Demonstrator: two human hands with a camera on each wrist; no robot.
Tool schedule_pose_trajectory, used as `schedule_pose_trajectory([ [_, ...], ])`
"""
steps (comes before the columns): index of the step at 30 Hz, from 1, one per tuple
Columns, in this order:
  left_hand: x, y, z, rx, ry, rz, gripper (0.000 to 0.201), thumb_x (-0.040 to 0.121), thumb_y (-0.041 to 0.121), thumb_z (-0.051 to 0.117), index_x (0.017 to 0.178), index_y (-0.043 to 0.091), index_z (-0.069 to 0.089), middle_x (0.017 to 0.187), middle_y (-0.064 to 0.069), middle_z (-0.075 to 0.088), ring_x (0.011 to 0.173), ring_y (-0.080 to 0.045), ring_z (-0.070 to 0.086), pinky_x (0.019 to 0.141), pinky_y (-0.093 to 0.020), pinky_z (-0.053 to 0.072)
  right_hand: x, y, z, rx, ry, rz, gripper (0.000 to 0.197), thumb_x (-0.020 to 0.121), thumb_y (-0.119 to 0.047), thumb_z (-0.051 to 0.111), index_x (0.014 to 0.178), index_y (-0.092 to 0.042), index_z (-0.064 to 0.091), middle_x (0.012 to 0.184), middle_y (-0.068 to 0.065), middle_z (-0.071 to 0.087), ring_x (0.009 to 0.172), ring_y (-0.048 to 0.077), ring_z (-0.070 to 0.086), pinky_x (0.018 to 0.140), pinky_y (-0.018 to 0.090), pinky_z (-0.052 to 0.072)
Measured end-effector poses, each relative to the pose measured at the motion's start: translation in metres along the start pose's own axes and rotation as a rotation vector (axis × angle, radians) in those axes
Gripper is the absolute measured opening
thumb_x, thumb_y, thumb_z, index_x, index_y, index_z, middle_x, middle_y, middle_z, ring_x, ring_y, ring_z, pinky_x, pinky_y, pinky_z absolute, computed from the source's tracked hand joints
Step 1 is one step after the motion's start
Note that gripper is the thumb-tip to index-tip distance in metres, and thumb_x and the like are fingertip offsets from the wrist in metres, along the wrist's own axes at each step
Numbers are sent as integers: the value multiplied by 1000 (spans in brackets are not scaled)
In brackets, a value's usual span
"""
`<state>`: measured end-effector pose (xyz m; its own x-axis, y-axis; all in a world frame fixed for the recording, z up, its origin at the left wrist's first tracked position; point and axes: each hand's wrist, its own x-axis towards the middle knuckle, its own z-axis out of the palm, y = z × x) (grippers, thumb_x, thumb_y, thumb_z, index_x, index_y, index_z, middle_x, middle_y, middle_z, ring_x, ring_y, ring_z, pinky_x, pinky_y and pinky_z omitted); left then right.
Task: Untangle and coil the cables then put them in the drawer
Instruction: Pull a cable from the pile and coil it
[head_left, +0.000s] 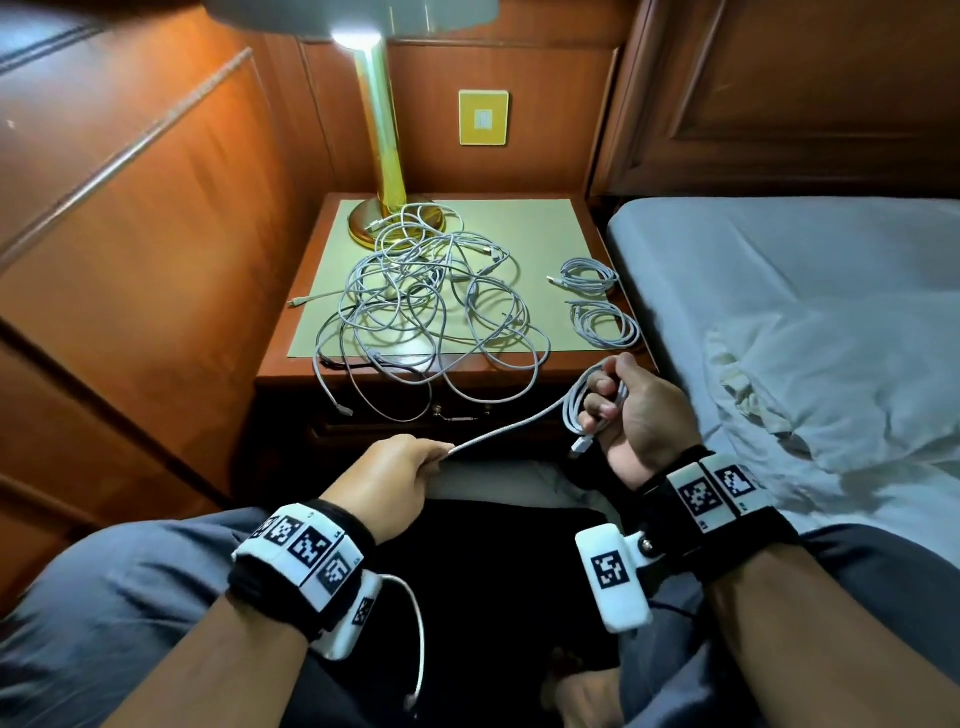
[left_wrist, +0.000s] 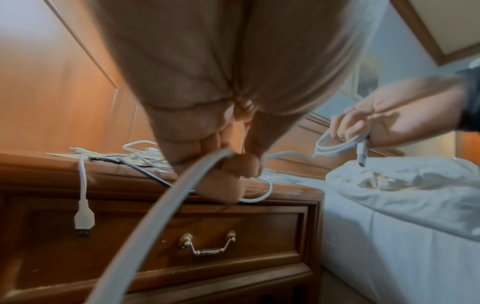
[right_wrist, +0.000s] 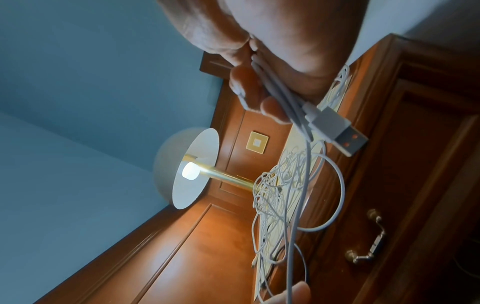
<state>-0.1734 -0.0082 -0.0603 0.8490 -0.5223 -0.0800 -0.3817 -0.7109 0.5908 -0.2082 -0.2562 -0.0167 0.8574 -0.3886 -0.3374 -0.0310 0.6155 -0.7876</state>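
Cable (head_left: 511, 427) being coiled runs taut between the two hands, in front of the nightstand (head_left: 582, 364) and level with its closed drawer (left_wrist: 182, 242). The right hand (head_left: 636, 415) grips a few finished loops in its curled fingers, with the USB plug (right_wrist: 337, 131) hanging out below them. The left hand (head_left: 400, 480) pinches the running length between thumb and fingers, and the free tail passes under that wrist.

On top of the nightstand, the tangle of cables (head_left: 431, 306) lies spread from the lamp base (head_left: 397, 221) to the front edge, with several loops and a plug drooping over the drawer front. Two coiled cables (head_left: 597, 304) sit at the nightstand's right side, just clear of the tangle.

The step in hand looks like winding a third cable. To do it well, the left hand should likely let the cord slide through a light pinch, feeding even loops of the same size into the right hand's grip, twisting slightly each turn so the loops lie flat. If the cord is caught in the tangle, easing it out beats yanking, which could drag the heap off the nightstand. The drawer is not yet opened.
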Motion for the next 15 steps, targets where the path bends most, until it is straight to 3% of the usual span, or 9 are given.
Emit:
schedule_pose_trajectory([
  [3, -1, 1, 3, -54, 3, 34, 24, 100, 8, 51, 113, 17, 68, 88, 2, 47, 86, -16, 56, 79, -19, 43, 4, -1, -1, -83, -25, -48, 28, 108, -23, 33, 85, -14, 46, 62, -1, 43, 43, 10, 35, 45, 23, 31],
  [6, -3, 14, 7, -54, -38, 203, 30, 96, 3, 53, 119, 14, 70, 94, 0, 50, 87, -14, 57, 83, -24, 49, 3, 6, 1, -365, -103, -153, 23, 108, -19, 35, 90, -11, 48, 65, 2, 51, 50, 14, 47, 49, 26, 36],
  [9, -4, 26, 7, -97, 9, 421, 37, 93, 0, 54, 116, 19, 75, 95, 1, 56, 86, -8, 60, 78, -15, 48, -2, 18, 3, -814, -280, -251, 20, 107, -16, 40, 90, -12, 51, 68, 2, 63, 59, 19, 63, 57, 26, 45],
  [12, 0, 30, -1, -186, 172, 518, 31, 88, -5, 53, 104, 10, 75, 97, 0, 62, 91, -10, 64, 83, -20, 51, -9, 28, 4, -1065, -500, -153, 21, 106, -15, 42, 88, -12, 52, 67, 3, 66, 59, 21, 62, 63, 31, 48],
  [15, 2, 28, -6, -251, 328, 462, 8, 91, 4, 69, 96, 10, 70, 94, 6, 64, 89, -9, 64, 82, -24, 52, -19, 32, 9, -1035, -572, 11, 28, 107, -14, 39, 86, -1, 53, 54, 1, 57, 47, 16, 48, 53, 27, 40],
])
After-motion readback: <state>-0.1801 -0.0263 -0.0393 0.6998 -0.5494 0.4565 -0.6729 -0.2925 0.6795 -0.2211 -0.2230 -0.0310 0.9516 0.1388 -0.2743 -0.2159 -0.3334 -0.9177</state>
